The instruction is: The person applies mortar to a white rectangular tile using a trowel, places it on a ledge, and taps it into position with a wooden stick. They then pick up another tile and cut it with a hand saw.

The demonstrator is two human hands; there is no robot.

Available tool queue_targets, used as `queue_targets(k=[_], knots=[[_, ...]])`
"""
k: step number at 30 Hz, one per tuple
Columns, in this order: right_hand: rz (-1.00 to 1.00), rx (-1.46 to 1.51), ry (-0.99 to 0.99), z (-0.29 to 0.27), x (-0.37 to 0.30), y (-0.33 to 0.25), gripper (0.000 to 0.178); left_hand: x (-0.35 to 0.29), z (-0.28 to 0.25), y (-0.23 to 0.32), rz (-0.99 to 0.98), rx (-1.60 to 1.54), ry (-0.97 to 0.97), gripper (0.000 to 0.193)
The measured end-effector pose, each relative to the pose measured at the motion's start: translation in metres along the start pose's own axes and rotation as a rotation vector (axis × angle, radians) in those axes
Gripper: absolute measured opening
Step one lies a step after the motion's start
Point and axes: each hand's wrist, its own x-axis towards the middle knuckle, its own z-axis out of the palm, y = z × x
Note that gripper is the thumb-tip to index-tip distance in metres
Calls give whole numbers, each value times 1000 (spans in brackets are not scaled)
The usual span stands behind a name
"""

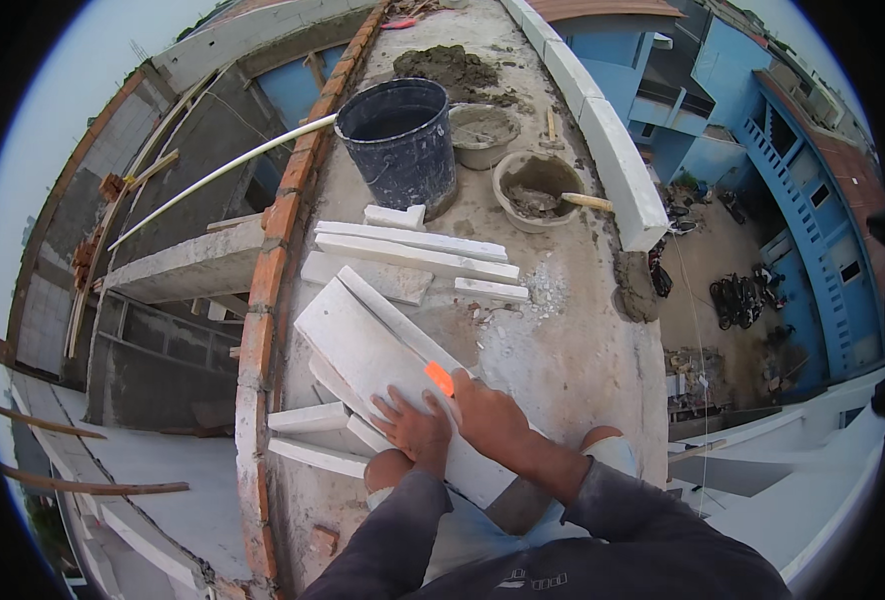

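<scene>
A pale, flat lightweight block (358, 335) lies slanted in front of me, its lower end between my knees. My left hand (415, 432) rests on its top face, fingers spread, holding nothing. Just to the right, my right hand (490, 418) is closed round an orange-handled tool (440, 378). The tool's orange part meets the long seam between the block and a narrow strip (403, 325) along its right side. Its blade, if any, is too thin or hidden to make out. Cut white pieces (318, 455) lie under and left of the block.
Long white strips (418, 255) lie beyond the block, near white crumbs (538, 300). Farther off stand a black bucket (398, 150) and two mortar basins (523, 215), (483, 150). A brick edge (271, 250) bounds the left; at right, past a white block row (618, 180), is a drop to a yard.
</scene>
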Motion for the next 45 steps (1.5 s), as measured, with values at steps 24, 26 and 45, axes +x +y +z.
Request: queue_targets(k=[24,26,45], knots=[[-63,-29,95,51,90,-10,33,2,3,-6,91,158,-47,83],[-11,-37,-45,25,59,-17,31,2,4,-6,-1,89,-67,83],[152,-70,-227,-64,-76,-8,36,0,10,-6,-65,64,-25,86]])
